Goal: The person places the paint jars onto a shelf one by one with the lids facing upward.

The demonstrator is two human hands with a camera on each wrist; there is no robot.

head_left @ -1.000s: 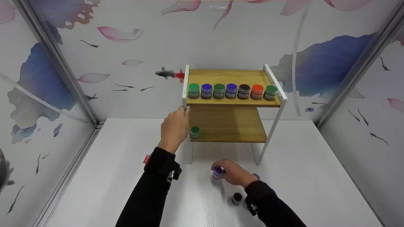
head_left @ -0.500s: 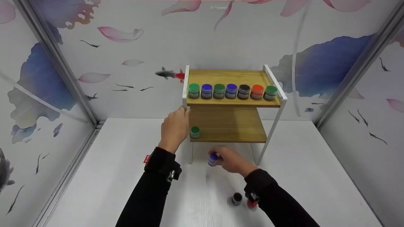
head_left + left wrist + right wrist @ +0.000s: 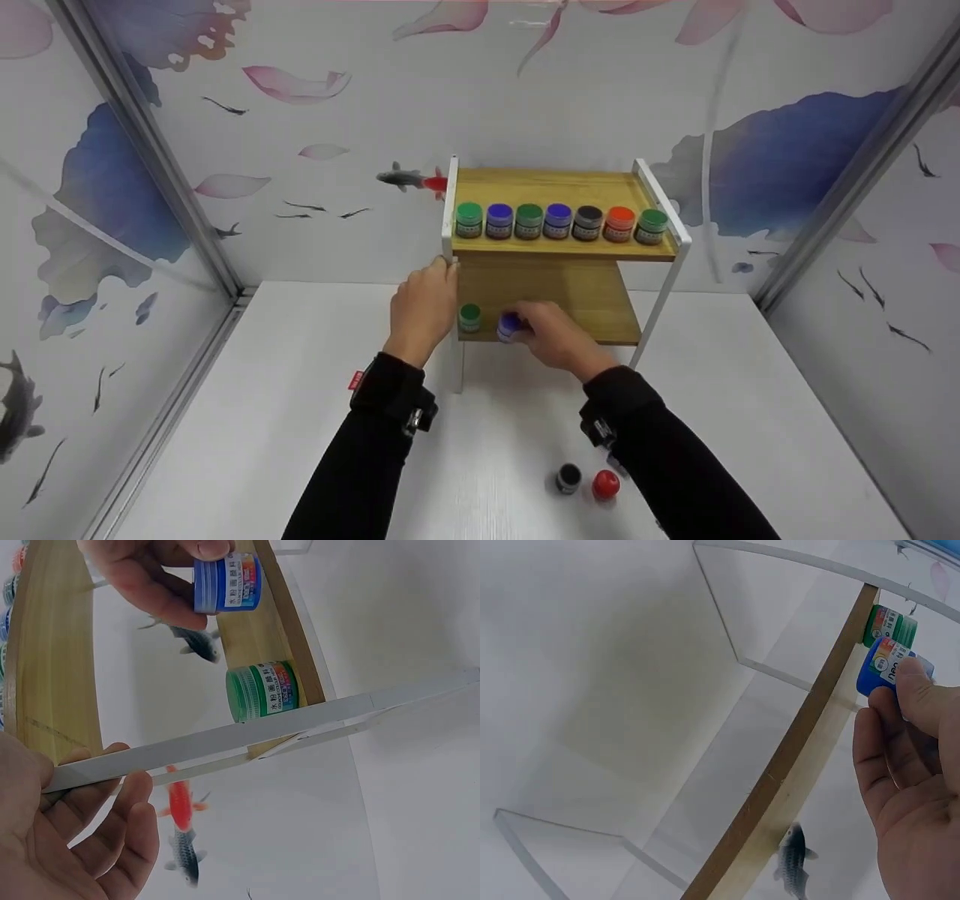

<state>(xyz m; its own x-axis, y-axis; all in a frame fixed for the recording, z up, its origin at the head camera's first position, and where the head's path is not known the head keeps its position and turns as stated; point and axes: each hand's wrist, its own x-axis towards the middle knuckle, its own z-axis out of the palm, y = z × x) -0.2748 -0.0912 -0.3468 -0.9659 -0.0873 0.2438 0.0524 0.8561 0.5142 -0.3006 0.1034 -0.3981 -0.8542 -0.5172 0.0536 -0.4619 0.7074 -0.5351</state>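
My right hand [image 3: 559,337] pinches a blue paint jar [image 3: 508,327] between thumb and fingers at the front edge of the lower wooden shelf board [image 3: 581,300]. In the left wrist view that blue jar [image 3: 238,583] lies over the board; whether it touches the wood I cannot tell. Beside it, nearer the left post, stands a green paint jar [image 3: 470,318]. My left hand [image 3: 421,311] holds the white frame post [image 3: 210,736] of the two-tier rack just below its upper board, fingers curled round it.
Several paint jars with green, blue, black and orange lids line the front of the upper board [image 3: 547,180]. On the white table [image 3: 315,420] stand a black jar [image 3: 568,478] and a red jar [image 3: 606,485], with another partly behind my right sleeve. Printed walls enclose the table.
My right hand has carried the blue jar up and forward from near the table to the lower board. The red jar has come into sight. My left hand keeps its hold on the post.
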